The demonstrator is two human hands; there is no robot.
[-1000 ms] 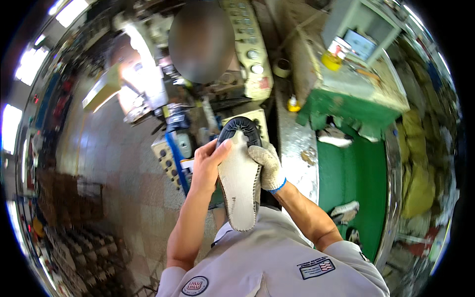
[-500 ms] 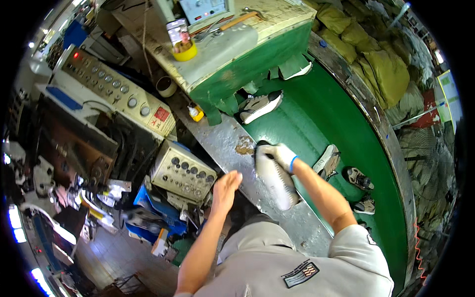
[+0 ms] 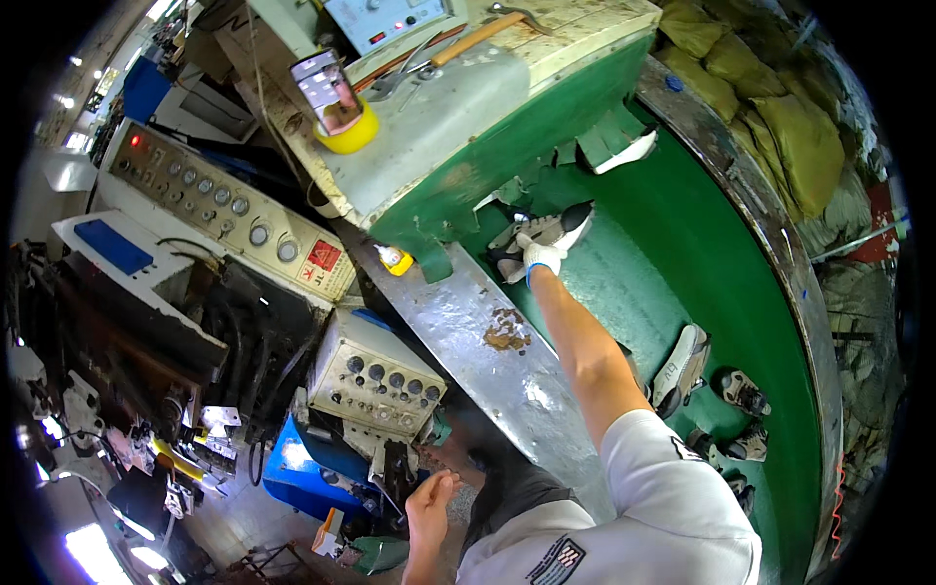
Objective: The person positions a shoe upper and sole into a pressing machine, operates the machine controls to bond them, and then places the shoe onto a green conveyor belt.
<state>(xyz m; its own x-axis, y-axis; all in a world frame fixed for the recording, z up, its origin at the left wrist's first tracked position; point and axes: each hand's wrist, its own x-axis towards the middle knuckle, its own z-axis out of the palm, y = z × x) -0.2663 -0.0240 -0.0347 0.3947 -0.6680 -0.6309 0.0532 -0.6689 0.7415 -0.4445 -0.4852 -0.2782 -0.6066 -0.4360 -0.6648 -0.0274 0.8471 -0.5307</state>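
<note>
My right hand point(image 3: 542, 257), in a white glove with a blue cuff, has its fingers closed on a grey shoe point(image 3: 515, 232) with a pale sole, beside the torn green curtain point(image 3: 444, 219). Another shoe point(image 3: 573, 224) with a dark end overlaps it, and the glove hides where they meet. Lower down at my side is my bare left hand point(image 3: 429, 502), its fingers curled and nothing visible in them. On the green belt point(image 3: 634, 263) a grey and white shoe point(image 3: 680, 369) lies on its side, and something brownish shows partly behind my right forearm.
A metal ledge point(image 3: 453, 317) with a rust patch edges the belt. Several smaller shoes point(image 3: 744, 392) lie farther right. Above the curtain, a bench carries a hammer point(image 3: 478, 39) and a phone point(image 3: 327, 88) in a yellow tape roll point(image 3: 349, 130). A control box point(image 3: 375, 375) stands left.
My right hand has moved from the ledge to the shoes by the curtain. The pale shoe it held is gone from over the ledge. My left hand has dropped lower and curled.
</note>
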